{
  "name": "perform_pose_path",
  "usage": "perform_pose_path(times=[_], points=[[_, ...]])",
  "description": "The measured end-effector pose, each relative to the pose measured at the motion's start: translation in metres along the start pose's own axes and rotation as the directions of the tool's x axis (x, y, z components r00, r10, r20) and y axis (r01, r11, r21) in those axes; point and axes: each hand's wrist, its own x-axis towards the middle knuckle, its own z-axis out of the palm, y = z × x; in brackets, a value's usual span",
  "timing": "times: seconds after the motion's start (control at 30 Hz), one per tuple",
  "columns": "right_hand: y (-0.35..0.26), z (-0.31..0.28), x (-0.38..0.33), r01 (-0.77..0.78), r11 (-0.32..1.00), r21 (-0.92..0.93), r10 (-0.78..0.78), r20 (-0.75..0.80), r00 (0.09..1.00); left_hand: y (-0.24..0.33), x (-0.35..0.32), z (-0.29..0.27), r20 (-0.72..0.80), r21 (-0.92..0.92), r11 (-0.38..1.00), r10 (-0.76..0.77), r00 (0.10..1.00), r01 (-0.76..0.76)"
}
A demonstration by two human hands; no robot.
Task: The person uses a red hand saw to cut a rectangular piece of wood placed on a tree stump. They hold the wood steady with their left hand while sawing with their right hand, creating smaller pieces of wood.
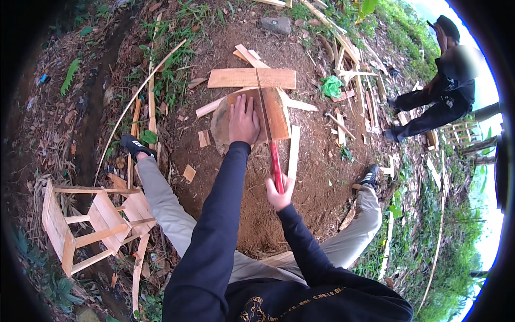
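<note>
My left hand (244, 121) lies flat, fingers stretched out, on a brown wooden board (278, 115) that rests on a cut tree stump (220, 124). In my right hand (280, 193) is the red handle of a long, thin-bladed cutting tool (275, 163). Its narrow blade crosses the board just right of my left hand and points away from me. Seen almost edge-on, it could be a saw or a machete; I cannot tell which. Beyond the stump lies a wider plank (252, 78), with the blade's tip over it in the picture.
A small wooden frame with shelves (107, 214) leans at the left. Wood strips (294, 153) and offcuts (189, 173) are scattered about the stump. A hammer-like tool (340, 124) and a green plastic bag (331, 86) lie to the right. Another person (450, 91) is at the upper right.
</note>
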Motion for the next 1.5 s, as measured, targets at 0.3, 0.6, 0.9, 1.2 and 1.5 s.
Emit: perform_pose_path(times=[0.3,0.6,0.9,1.2,1.5], points=[[0.007,0.007,0.005,0.042,0.998,0.052,-0.040,-0.045,0.998,-0.002,0.007,0.000,-0.008,0.005,1.000,0.004,1.000,-0.004],[0.005,-0.006,-0.028,0.115,0.991,-0.074,-0.114,0.016,0.993,-0.004,0.006,-0.005,0.008,-0.008,1.000,-0.009,1.000,0.009],[-0.028,-0.010,-0.030,0.169,0.963,-0.209,-0.151,0.099,0.983,-0.011,0.005,-0.004,-0.037,0.034,0.999,-0.004,0.999,0.005],[-0.044,-0.016,-0.029,-0.081,0.947,0.312,0.126,-0.129,0.984,-0.004,0.006,-0.006,-0.042,-0.001,1.000,-0.016,0.999,0.016],[-0.022,-0.018,-0.022,0.010,0.997,0.077,0.002,-0.160,0.987,-0.006,0.005,-0.003,-0.032,0.005,1.000,-0.016,0.999,0.016]])
